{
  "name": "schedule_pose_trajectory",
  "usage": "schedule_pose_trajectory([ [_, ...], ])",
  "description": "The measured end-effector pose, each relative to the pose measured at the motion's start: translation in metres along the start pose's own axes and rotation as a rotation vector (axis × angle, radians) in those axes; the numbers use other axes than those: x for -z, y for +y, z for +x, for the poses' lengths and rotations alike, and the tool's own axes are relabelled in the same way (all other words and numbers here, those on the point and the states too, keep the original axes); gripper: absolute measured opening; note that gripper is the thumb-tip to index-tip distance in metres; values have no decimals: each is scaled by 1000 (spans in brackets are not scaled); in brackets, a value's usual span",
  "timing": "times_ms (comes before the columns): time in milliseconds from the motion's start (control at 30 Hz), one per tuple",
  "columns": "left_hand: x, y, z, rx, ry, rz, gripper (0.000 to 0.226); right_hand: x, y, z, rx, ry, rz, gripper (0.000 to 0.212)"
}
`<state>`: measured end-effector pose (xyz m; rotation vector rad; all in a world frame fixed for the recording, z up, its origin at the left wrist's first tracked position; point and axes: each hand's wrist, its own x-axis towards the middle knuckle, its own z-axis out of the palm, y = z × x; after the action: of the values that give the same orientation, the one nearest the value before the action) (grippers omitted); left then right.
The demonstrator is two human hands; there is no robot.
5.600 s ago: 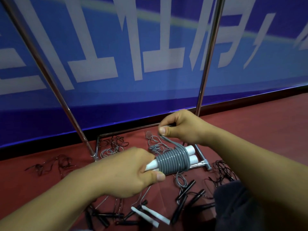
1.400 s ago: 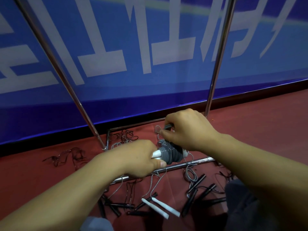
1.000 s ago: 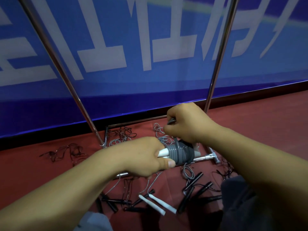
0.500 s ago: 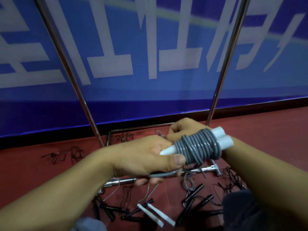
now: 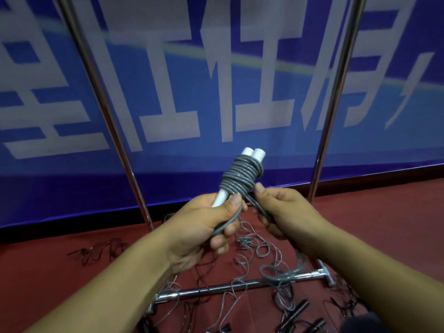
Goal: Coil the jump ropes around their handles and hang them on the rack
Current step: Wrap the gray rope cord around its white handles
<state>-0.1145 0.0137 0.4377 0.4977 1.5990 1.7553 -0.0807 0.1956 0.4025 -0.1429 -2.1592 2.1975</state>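
left hand point(image 5: 204, 224) grips two white handles point(image 5: 249, 157), lower ends hidden in fist; grey rope point(image 5: 240, 179) coiled above. right hand point(image 5: 286, 212) pinches loose strand, end hidden.

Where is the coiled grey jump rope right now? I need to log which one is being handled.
In the head view the grey jump rope is centre frame, held up before the blue banner, between the rack's two uprights, left hand gripping its white handles.

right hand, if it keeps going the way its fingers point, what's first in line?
Likely the grey rope coil on the white handles: the right hand points up-left at it, thumb almost touching. Depth is unclear.
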Motion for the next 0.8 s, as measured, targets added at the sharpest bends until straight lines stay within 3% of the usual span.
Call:
schedule_pose_trajectory([
  [133, 4, 1, 4, -10, 115, 39, 28, 3, -4, -3, 54, -85, 20, 41],
  [333, 12, -6, 13, -47, 273, 119, 23, 7, -3, -5, 8, -158, -175, 19],
  [467, 17, -13, 20, -99, 356, 293, 27, 9, -6, -5, -78, -182, -264, 8],
  [600, 28, -17, 27, -149, 487, 436, 28, 10, -3, -8, -139, -182, -361, 12],
  [800, 42, -17, 28, -162, 677, 849, 30, 13, -5, -12, -62, -206, -381, 8],
])
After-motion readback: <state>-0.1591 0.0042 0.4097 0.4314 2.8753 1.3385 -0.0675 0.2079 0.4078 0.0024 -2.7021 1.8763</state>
